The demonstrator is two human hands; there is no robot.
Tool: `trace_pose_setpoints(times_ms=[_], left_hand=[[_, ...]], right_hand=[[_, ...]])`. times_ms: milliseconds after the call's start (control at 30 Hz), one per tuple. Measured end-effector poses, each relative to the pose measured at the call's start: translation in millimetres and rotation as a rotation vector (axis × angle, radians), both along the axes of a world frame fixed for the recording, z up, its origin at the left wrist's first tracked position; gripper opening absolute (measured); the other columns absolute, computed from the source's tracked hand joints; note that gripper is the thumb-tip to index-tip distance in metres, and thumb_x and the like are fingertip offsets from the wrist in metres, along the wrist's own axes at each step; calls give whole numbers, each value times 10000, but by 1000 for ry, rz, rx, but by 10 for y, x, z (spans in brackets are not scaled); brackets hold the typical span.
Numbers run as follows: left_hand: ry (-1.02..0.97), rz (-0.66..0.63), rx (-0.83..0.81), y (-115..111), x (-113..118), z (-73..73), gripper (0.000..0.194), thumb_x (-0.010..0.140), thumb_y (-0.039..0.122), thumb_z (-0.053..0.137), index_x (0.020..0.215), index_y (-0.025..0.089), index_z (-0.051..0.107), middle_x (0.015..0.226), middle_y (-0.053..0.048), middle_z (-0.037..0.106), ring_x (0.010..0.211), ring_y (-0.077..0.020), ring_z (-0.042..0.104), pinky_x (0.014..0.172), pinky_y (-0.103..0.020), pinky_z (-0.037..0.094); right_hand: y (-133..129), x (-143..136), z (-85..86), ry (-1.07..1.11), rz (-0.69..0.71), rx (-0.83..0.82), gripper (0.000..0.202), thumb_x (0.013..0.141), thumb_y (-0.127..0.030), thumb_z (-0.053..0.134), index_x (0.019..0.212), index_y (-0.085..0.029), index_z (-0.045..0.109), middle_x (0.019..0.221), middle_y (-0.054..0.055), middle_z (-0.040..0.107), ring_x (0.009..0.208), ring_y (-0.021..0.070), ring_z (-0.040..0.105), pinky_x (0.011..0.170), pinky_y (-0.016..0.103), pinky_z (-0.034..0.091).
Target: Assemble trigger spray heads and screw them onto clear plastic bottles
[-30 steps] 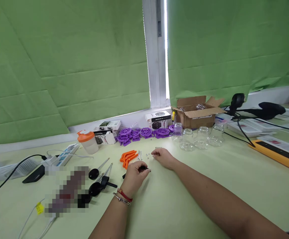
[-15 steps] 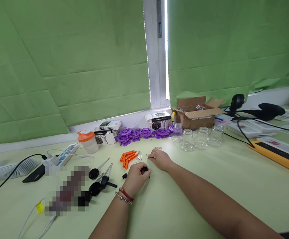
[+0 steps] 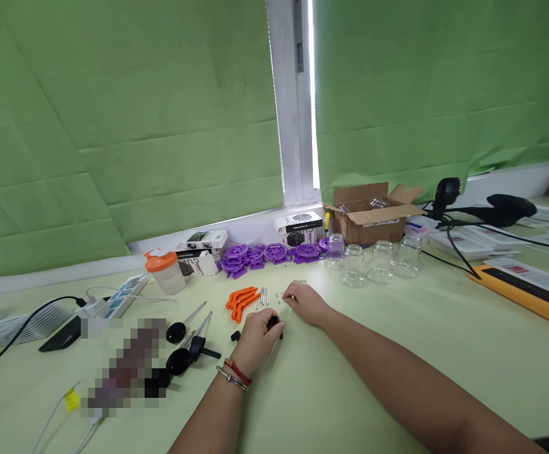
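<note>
My left hand (image 3: 259, 337) is closed round a small black part (image 3: 273, 323), which shows between thumb and fingers. My right hand (image 3: 305, 302) rests on the table with its fingers bent together beside some tiny metal pieces (image 3: 278, 296); whether it pinches one is too small to tell. A small spring (image 3: 299, 281) lies just behind the right hand. Orange angled parts (image 3: 242, 302) and a few metal screws (image 3: 263, 297) lie beyond my left hand. A small black piece (image 3: 235, 337) sits left of that hand, near black parts with metal shafts (image 3: 197, 348).
Purple plastic parts (image 3: 275, 253), small printed boxes (image 3: 297, 222) and an open cardboard box (image 3: 373, 217) stand along the back. Several glass jars (image 3: 381, 263) are at the back right. An orange-lidded cup (image 3: 165, 271) and power strip (image 3: 125, 295) are at the left.
My right hand has drawn back slightly from the tiny metal pieces, and more of them show. My left hand still holds the black part. The view has shifted a little.
</note>
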State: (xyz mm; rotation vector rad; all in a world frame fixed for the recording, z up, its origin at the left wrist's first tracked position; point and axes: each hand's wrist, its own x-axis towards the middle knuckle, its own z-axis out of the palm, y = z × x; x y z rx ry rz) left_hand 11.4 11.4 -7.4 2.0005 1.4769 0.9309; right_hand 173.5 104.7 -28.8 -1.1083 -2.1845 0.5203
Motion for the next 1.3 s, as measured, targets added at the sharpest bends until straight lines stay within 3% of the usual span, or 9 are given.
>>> trace_pose_setpoints(times_ms=[133, 233, 400, 800, 867, 1000, 1033, 1167, 1300], left_hand=[[7, 15, -10, 13, -1, -9, 154, 756, 306, 524, 683, 174, 554, 594, 15, 504, 575, -122, 423, 548, -228, 331], [-31, 16, -23, 21, -3, -21, 146, 751, 305, 531, 700, 169, 552, 609, 16, 486, 575, -118, 409, 546, -227, 329], [-59, 7, -44, 25, 8, -11, 160, 762, 320, 523, 718, 166, 536, 633, 14, 472, 588, -119, 396, 558, -231, 330], [-20, 21, -34, 30, 5, -7, 169, 752, 334, 543, 714, 170, 552, 603, 24, 467, 574, -119, 399, 545, -226, 319], [-11, 20, -45, 19, 9, 6, 171, 752, 333, 544, 695, 172, 545, 588, 25, 471, 562, -117, 401, 539, -226, 316], [0, 7, -38, -7, 22, 28, 178, 752, 339, 551, 678, 178, 544, 583, 23, 490, 569, -119, 422, 553, -229, 329], [1, 4, -31, -12, 27, 32, 178, 751, 339, 554, 676, 178, 544, 590, 20, 499, 579, -121, 431, 565, -231, 337], [12, -3, 2, -20, 46, 45, 172, 745, 331, 564, 666, 178, 556, 643, 0, 554, 636, -136, 474, 638, -249, 372], [3, 20, -10, -28, 49, 52, 181, 734, 353, 576, 666, 186, 574, 653, -11, 586, 671, -155, 497, 669, -265, 386]], right_hand=[[-124, 41, 182, 271, 270, -24, 129, 796, -196, 561, 828, -187, 686, 824, 30, 620, 755, 131, 570, 716, 251, 446], [-204, 45, 287, 319, 464, -81, 143, 802, -233, 581, 871, -197, 701, 829, 30, 610, 744, 126, 570, 707, 249, 456], [-247, 23, 304, 246, 558, -100, 155, 789, -238, 600, 879, -199, 720, 794, 33, 614, 726, 129, 574, 694, 249, 456], [-168, 41, 210, 306, 424, -218, 158, 750, -275, 628, 862, -195, 705, 809, 27, 655, 743, 143, 589, 685, 252, 464], [-63, 99, 152, 319, 269, -194, 188, 783, -274, 580, 905, -183, 691, 883, 43, 673, 798, 153, 599, 722, 261, 470], [218, 335, -17, 97, -259, -104, 319, 844, -220, 456, 1114, -169, 619, 1099, 78, 641, 926, 162, 590, 831, 288, 451], [278, 397, -58, 55, -288, -98, 341, 824, -209, 486, 1135, -152, 611, 1136, 97, 625, 962, 184, 577, 862, 316, 435], [374, 490, -146, -27, -278, -66, 395, 779, -201, 557, 1169, -158, 606, 1208, 94, 596, 1087, 236, 500, 949, 362, 365], [290, 345, -112, -179, -165, 42, 321, 817, -180, 516, 1105, -217, 651, 1149, 57, 636, 1070, 229, 488, 931, 336, 359]])
